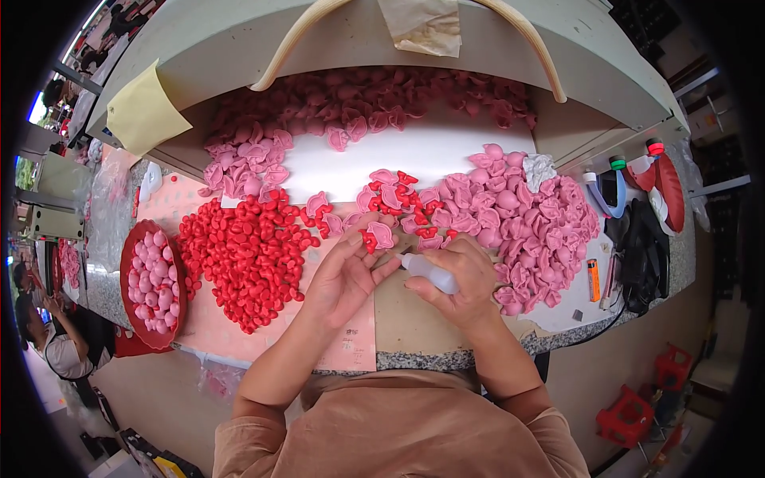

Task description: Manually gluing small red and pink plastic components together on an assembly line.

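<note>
My left hand (344,275), centre of the frame, has its fingers curled together, pinching a small pink petal-shaped plastic piece with a red part on it (378,236) between thumb and fingertips. My right hand (460,279), just right of it, is wrapped shut around a small white squeeze bottle (430,273), nozzle pointing left toward the pink piece (tip near it, can't tell if touching). Hands sit close together over a tan cardboard sheet (398,315). Left of centre: heap of small red plastic pieces (243,251). Right of centre: heap of pink petal pieces (530,227). Far left: round red tray of pale pink balls (131,271). Upper left: yellow paper sheet (143,111) draped over the shelf edge. Top centre: beige taped paper label (422,25). Right: small orange lighter (593,279).
</note>
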